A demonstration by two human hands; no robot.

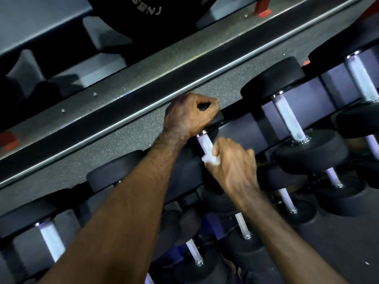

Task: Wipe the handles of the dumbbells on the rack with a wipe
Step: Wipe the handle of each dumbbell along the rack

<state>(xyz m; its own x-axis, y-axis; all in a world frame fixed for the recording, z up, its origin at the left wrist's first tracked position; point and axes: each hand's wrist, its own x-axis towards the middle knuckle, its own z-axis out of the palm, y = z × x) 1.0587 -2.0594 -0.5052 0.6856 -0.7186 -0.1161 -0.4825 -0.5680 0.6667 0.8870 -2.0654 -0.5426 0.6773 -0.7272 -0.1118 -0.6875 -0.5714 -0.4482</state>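
Fingers of the right hand [231, 167] curl around a white wipe [211, 159], pressing it against the lower part of a chrome handle [205, 143]. That handle belongs to a dumbbell [216, 119] on the top row of the rack [242, 130]. Its far black head sits under the left hand [190, 113], whose fingers are curled over the head's top edge, gripping it. Both bare forearms reach in from the bottom of the view. To the right, 2 more dumbbells [291, 119] lie on the same row with their handles bare; lower rows hold smaller ones. Behind the rack runs a speckled grey floor [131, 130].
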